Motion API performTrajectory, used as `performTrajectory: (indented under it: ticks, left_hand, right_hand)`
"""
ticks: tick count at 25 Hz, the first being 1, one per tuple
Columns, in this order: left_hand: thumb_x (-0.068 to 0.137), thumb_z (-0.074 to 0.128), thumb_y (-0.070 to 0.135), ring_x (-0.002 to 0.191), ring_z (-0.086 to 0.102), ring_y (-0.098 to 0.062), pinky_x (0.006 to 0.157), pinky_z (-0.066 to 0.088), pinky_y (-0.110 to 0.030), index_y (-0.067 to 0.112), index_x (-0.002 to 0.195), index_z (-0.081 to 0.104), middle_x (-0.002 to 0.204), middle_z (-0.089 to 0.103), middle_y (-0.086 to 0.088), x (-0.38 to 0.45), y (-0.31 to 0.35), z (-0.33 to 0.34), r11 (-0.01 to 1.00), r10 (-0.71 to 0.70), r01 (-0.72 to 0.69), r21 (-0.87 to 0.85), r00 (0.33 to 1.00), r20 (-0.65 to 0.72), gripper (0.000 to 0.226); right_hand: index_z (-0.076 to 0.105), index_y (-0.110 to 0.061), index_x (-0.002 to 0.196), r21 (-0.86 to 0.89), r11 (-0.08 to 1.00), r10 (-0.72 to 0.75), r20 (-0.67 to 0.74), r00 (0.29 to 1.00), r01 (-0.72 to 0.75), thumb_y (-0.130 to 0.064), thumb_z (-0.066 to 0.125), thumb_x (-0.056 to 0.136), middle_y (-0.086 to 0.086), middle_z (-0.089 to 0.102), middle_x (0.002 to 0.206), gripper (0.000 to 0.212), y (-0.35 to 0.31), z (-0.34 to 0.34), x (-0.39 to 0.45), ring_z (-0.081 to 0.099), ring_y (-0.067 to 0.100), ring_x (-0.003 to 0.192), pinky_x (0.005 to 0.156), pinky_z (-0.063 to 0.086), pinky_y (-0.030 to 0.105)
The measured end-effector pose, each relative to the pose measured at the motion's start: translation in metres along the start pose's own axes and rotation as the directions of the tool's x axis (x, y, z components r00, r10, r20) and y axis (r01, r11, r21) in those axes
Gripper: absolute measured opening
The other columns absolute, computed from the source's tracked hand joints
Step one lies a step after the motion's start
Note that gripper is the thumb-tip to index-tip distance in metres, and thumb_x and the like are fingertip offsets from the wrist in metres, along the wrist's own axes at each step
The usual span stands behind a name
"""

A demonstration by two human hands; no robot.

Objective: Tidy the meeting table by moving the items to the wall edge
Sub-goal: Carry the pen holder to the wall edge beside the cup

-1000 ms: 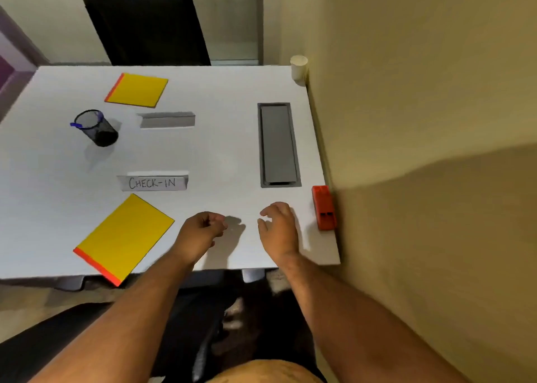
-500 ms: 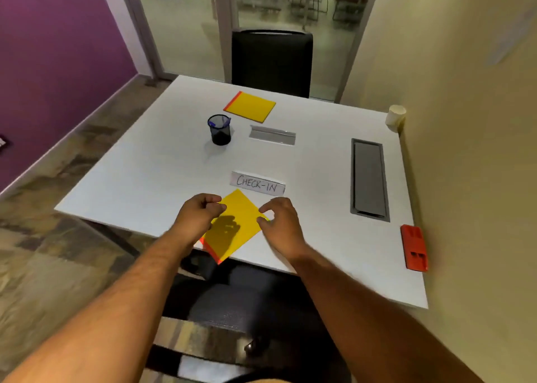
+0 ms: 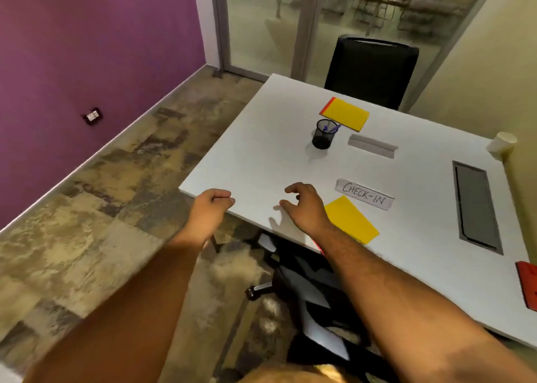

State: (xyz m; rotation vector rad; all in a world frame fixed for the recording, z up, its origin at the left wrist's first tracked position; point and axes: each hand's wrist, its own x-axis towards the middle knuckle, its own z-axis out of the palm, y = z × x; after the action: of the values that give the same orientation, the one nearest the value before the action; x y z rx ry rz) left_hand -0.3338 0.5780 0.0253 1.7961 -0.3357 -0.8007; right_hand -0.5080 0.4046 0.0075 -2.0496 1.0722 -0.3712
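On the white meeting table (image 3: pixel 261 161) lie a near yellow pad (image 3: pixel 353 221) partly under my right forearm, a "CHECK-IN" sign (image 3: pixel 364 194), a blank grey sign (image 3: pixel 372 145), a black mesh pen cup (image 3: pixel 323 134) with a blue pen, and a far yellow pad (image 3: pixel 345 113). A red stapler (image 3: pixel 527 286) lies at the wall edge, and a white paper cup (image 3: pixel 502 145) stands in the far wall corner. My left hand (image 3: pixel 212 205) hovers at the table's left front corner, fingers curled, holding nothing. My right hand (image 3: pixel 305 205) hangs over the table, loosely curled and empty.
A grey cable tray lid (image 3: pixel 476 208) is set into the table near the cream wall (image 3: pixel 494 71). One black chair (image 3: pixel 370 68) stands at the far side, another chair (image 3: pixel 313 304) below me. The purple wall (image 3: pixel 87 63) and floor are at left.
My view has swung left, so the table now sits to the right. Both hands have shifted left off the near yellow pad toward the table's left front corner.
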Motion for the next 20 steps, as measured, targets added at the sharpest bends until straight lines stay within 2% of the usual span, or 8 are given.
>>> performTrajectory:
  ticks: [3,5,8,12,14,17,20]
  left_hand:
    - [0.094,0.071,0.010,0.083,0.060,-0.017,0.078,0.048,-0.029,0.005,0.117,0.071,0.097,0.069,-0.004,0.026,-0.008,-0.034,0.999,-0.036,0.035,-0.023,0.997,-0.074,0.023]
    - [0.093,0.072,0.008,0.080,0.058,-0.020,0.071,0.047,-0.029,0.006,0.112,0.072,0.094,0.068,-0.006,0.053,-0.011,-0.051,0.999,-0.047,0.046,-0.010,0.995,-0.089,0.019]
    - [0.094,0.071,0.013,0.072,0.059,-0.017,0.066,0.049,-0.030,0.013,0.111,0.070,0.096,0.069,-0.003,0.106,-0.006,-0.071,0.994,-0.026,0.034,0.103,0.997,-0.075,0.017]
    - [0.095,0.071,0.020,0.093,0.067,-0.021,0.072,0.053,-0.031,0.016,0.115,0.070,0.105,0.071,-0.003,0.188,0.019,-0.094,0.953,-0.017,0.038,0.300,0.997,-0.072,0.021]
    - [0.094,0.070,0.021,0.097,0.069,-0.024,0.076,0.054,-0.033,0.016,0.115,0.070,0.106,0.072,-0.003,0.222,0.028,-0.103,0.932,-0.046,0.069,0.357,0.996,-0.072,0.021]
    - [0.094,0.070,0.020,0.096,0.068,-0.020,0.073,0.048,-0.028,0.015,0.116,0.070,0.106,0.070,-0.002,0.276,0.044,-0.115,0.887,0.017,-0.020,0.461,1.000,0.011,0.023]
    - [0.091,0.072,0.016,0.083,0.065,-0.016,0.065,0.045,-0.025,0.015,0.113,0.070,0.106,0.066,-0.005,0.334,0.057,-0.133,0.834,0.098,-0.124,0.537,0.992,0.076,0.021]
  right_hand:
    - [0.066,-0.020,0.121,0.005,0.999,-0.045,0.030,0.999,0.045,-0.025,0.078,0.091,0.004,0.059,0.129,0.032,-0.024,0.034,0.026,0.062,0.019,0.108,0.090,0.046,0.028]
    - [0.066,-0.020,0.121,0.014,0.998,-0.058,0.030,0.998,0.058,-0.025,0.077,0.091,0.001,0.059,0.127,0.032,-0.029,0.053,0.048,0.061,0.017,0.105,0.088,0.046,0.028]
    - [0.066,-0.018,0.123,0.026,0.999,-0.035,-0.001,0.999,0.035,-0.022,0.076,0.092,0.003,0.061,0.126,0.033,-0.027,0.080,0.102,0.063,0.019,0.103,0.085,0.041,0.025]
    - [0.065,-0.013,0.126,0.086,0.995,0.052,0.000,0.999,-0.051,-0.021,0.075,0.094,0.008,0.061,0.128,0.034,-0.039,0.122,0.180,0.064,0.023,0.111,0.091,0.042,0.023]
    - [0.064,-0.013,0.125,0.117,0.988,0.099,0.016,0.995,-0.100,-0.021,0.076,0.094,0.006,0.061,0.126,0.034,-0.049,0.141,0.203,0.064,0.023,0.111,0.091,0.042,0.023]
    - [0.063,-0.015,0.127,0.131,0.983,0.123,0.031,0.992,-0.126,-0.025,0.076,0.094,0.003,0.062,0.125,0.037,-0.070,0.163,0.234,0.064,0.021,0.110,0.092,0.045,0.023]
    - [0.057,-0.018,0.133,0.122,0.980,0.156,0.041,0.987,-0.160,-0.028,0.077,0.093,0.001,0.063,0.125,0.046,-0.094,0.183,0.270,0.062,0.017,0.106,0.094,0.051,0.028]
